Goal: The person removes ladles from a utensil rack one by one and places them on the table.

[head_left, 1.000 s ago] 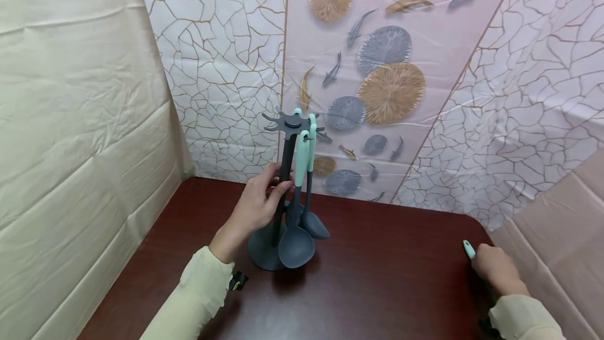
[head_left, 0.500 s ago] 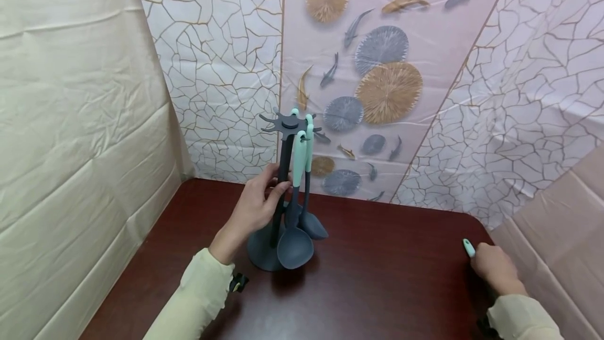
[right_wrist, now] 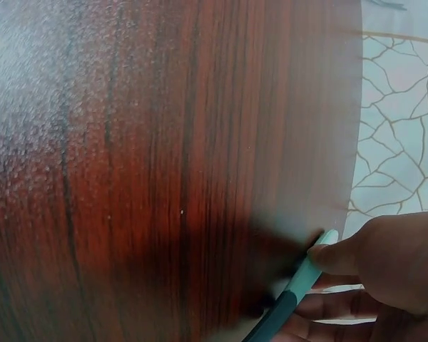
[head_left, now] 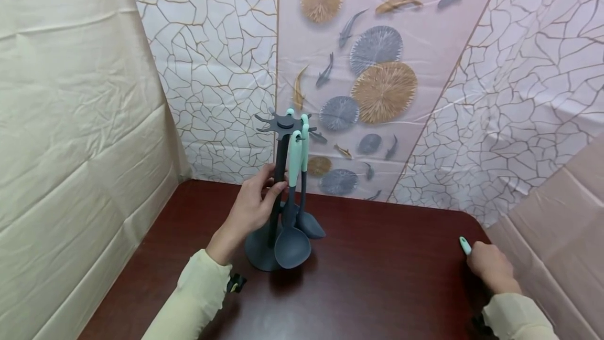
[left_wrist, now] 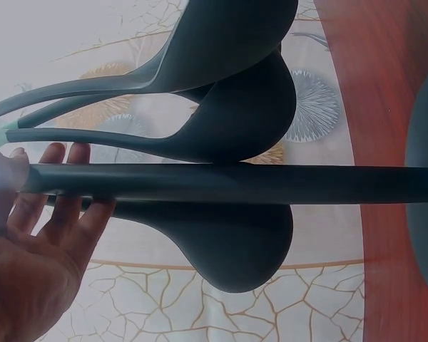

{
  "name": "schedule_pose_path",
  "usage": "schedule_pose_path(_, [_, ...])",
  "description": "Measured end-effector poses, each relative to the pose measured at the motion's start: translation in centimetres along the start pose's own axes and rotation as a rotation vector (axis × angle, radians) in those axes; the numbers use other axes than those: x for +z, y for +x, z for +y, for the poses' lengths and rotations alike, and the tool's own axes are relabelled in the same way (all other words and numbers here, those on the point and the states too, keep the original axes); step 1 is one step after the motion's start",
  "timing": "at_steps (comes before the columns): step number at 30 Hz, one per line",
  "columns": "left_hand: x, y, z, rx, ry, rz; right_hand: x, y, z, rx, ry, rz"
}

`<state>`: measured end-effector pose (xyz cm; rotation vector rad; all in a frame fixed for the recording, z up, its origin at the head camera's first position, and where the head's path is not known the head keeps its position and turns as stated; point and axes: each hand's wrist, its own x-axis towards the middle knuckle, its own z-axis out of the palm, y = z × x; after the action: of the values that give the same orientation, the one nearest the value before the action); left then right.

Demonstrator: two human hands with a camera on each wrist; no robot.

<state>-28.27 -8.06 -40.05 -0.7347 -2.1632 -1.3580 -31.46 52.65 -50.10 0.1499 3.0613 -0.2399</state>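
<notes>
- Backdrop cloth (head_left: 358, 83) stands behind everything, its white sides veined with gold crackle lines, its pink middle printed with fish and round grey and gold shapes.
- Worktop (head_left: 377, 272) has dark reddish wood grain and rounded far corners.
- Cream cloth (head_left: 80, 135) hangs creased along the left side.
- Beige cloth (head_left: 557, 240) slopes down on the right, beside the worktop's edge.
- Utensil stand (head_left: 281, 153) rests upright on the worktop, left of centre: round grey base, dark pole, a ring of hooks on top.
- Ladle (head_left: 292, 248) hangs nearest the camera by its mint handle, its grey bowl in front of the base.
- Second utensil (head_left: 310, 224) hangs just beside the ladle, its scooped head pointing right.
- Third utensil (head_left: 290, 113) hangs behind, mostly hidden in the head view except for its mint tip.
- Left hand (head_left: 250, 206) grasps the pole below the hooks, fingers wrapped behind it and thumb in front.
- Right hand (head_left: 492, 266), low near the worktop's right edge and well apart from the stand, grasps a mint-handled utensil (right_wrist: 292, 296), thumb pressed along the handle; its dark shaft leaves the right wrist view, so its head cannot be seen.
- Black wrist device (head_left: 236, 282) sits at the left cuff.
</notes>
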Motion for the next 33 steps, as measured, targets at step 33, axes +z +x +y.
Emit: schedule_pose_path(33, [-0.07, 0.05, -0.15, 0.004, -0.028, -0.009, 0.59, 0.1, 0.44, 0.101, -0.01, -0.017])
